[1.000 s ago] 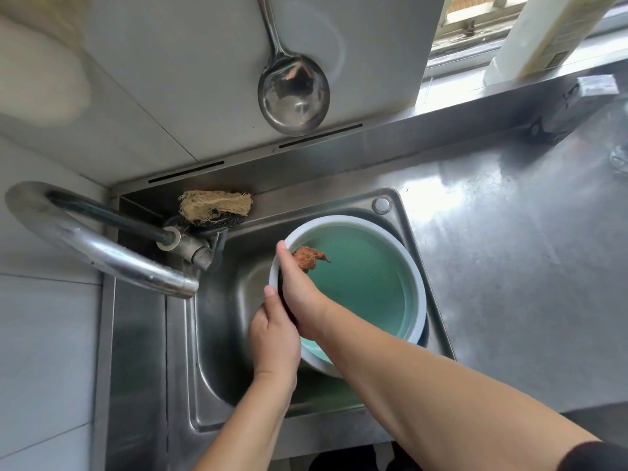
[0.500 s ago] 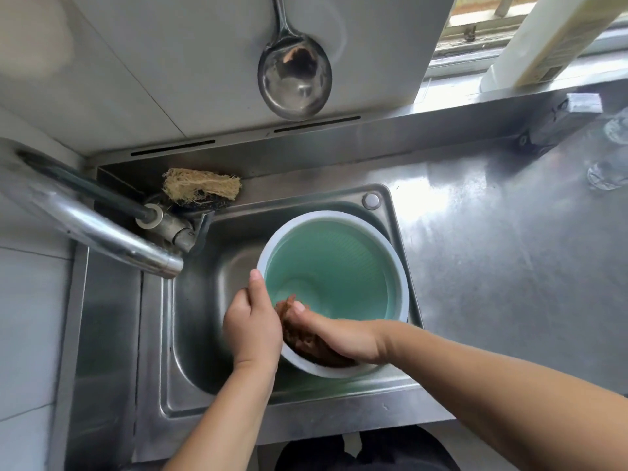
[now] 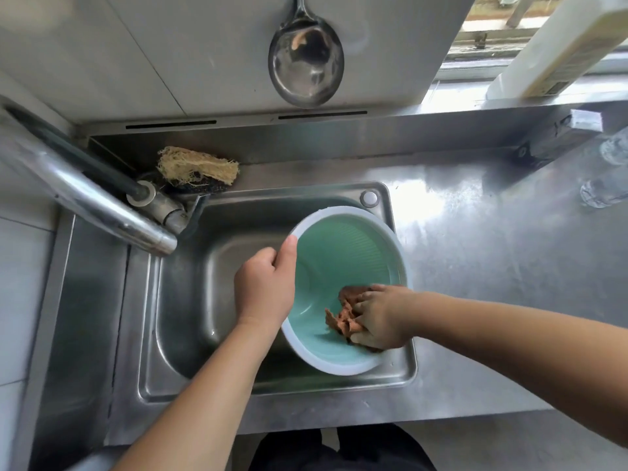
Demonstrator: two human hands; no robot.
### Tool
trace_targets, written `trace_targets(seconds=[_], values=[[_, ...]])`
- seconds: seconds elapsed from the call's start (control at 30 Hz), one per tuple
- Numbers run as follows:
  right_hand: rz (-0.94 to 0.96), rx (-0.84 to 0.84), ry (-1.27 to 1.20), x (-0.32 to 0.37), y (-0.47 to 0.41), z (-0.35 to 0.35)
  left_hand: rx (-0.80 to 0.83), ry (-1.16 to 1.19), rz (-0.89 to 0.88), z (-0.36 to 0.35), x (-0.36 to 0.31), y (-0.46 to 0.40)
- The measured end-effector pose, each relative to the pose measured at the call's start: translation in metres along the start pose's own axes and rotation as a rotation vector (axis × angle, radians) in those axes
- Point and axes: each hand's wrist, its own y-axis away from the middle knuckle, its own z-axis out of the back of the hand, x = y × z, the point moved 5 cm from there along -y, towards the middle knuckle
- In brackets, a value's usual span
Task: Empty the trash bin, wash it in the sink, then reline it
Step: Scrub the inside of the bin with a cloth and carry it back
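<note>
A round trash bin [image 3: 343, 256], pale green inside with a white rim, sits tilted in the steel sink [image 3: 190, 300]. My left hand [image 3: 265, 287] grips the bin's left rim, thumb along the edge. My right hand [image 3: 380, 317] is inside the bin at its lower right wall, pressing a brown scrubbing cloth [image 3: 343, 317] against the plastic. The bin's bottom is partly hidden by my right hand.
A chrome faucet [image 3: 112, 215] reaches over the sink's left side. A loofah sponge [image 3: 197, 168] lies behind the basin. A steel ladle [image 3: 306, 66] hangs on the wall. A wet steel counter [image 3: 492, 266] extends right, with glass items [image 3: 608, 185] at its far edge.
My right hand has swept the cloth around the inside of the bin, from the upper left rim down to the lower right wall. The left hand stayed on the left rim.
</note>
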Motion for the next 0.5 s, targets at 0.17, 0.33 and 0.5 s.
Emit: trace_targets(seconds=[0.17,0.33,0.5], values=[[-0.063,-0.13,0.416,-0.036,-0.014,0.017,0.037,-0.024,-0.041,-0.01,-0.011,-0.002],[-0.043,-0.329,0.727,-0.056,-0.037,0.052,0.052,-0.004,-0.031,-0.011,-0.009,-0.011],[-0.025,-0.418,0.725,-0.058,-0.056,0.065,0.031,0.009,0.021,-0.006,0.001,-0.021]])
